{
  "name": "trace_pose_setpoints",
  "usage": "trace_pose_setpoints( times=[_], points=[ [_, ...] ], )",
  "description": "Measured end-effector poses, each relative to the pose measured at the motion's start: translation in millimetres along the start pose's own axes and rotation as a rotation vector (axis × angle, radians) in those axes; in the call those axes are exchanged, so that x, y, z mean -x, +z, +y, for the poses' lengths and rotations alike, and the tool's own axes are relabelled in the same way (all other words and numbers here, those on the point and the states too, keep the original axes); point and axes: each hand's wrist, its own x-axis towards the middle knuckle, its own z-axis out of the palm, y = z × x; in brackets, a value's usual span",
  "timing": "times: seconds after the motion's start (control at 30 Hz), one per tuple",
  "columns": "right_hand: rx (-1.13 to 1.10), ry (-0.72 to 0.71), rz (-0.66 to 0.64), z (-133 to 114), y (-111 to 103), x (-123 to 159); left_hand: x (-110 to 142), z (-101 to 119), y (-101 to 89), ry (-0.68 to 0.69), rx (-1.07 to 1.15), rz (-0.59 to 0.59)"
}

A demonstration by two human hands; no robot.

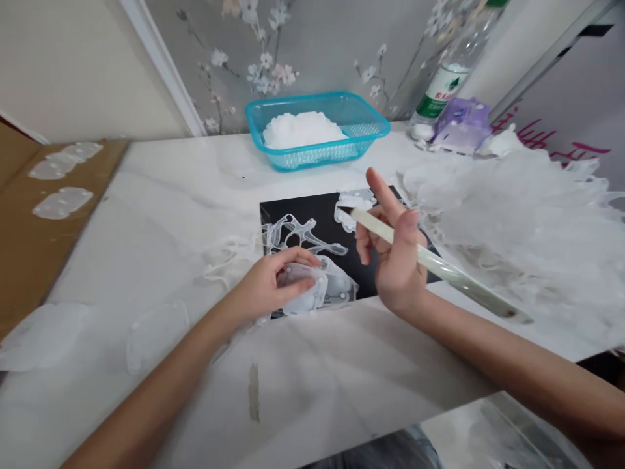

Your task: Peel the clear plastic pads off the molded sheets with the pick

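Observation:
My left hand (276, 280) is closed on a small stack of translucent plastic sheet pieces (303, 296) with small dots, at the front edge of a black mat (319, 228). My right hand (398, 260) is raised over the mat's right side, its index finger pointing up. Between its thumb and fingers sits a long, pale, pen-like tool (452, 280), its dark pointed tip towards the upper left. Beneath the tip lies a white plastic piece (346, 212). A cut-out plastic scrap frame (312, 238) lies just beyond my left hand.
A blue basket (317, 159) holding white pieces stands at the back. To the right spreads a big heap of translucent plastic scraps (512, 221). Behind it are a bottle (442, 91) and a purple packet (463, 124). Loose pieces (159, 335) lie at left, near brown cardboard (29, 260).

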Motion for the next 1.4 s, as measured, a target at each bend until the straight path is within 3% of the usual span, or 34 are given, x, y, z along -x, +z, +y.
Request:
trace_pose_setpoints(
  times=[0.13,0.27,0.47,0.87,0.97,1.1,1.17,1.3,1.4],
  points=[
    [0.061,-0.074,0.088,-14,0,12,-1,-1,-1.9,-0.015,-0.052,-0.06],
    [0.231,-0.097,-0.039,-21,-5,19,-4,-2,-4.0,0.022,-0.022,-0.061],
    [0.331,-0.168,-0.359,-1,-14,12,-6,-1,-3.5,0.011,-0.029,0.014],
    [0.32,-0.209,-0.403,5,-13,13,-6,2,-3.8,-0.015,-0.031,0.015],
    [0.428,-0.374,-0.471,7,-13,16,-5,1,-4.6,0.02,-0.04,0.009],
    [0.712,-0.795,-0.545,11,-10,20,-3,0,-7.5,0.096,-0.052,-0.006],
    [0.818,-0.921,-0.538,12,-8,21,-3,1,-8.6,0.104,-0.049,-0.012],
    [0.927,-0.971,-0.475,10,-4,21,-3,2,-8.9,0.101,-0.019,-0.006],
    [0.969,-0.946,-0.503,10,-3,21,-3,1,-8.0,0.095,0.011,-0.005]
  ],
)
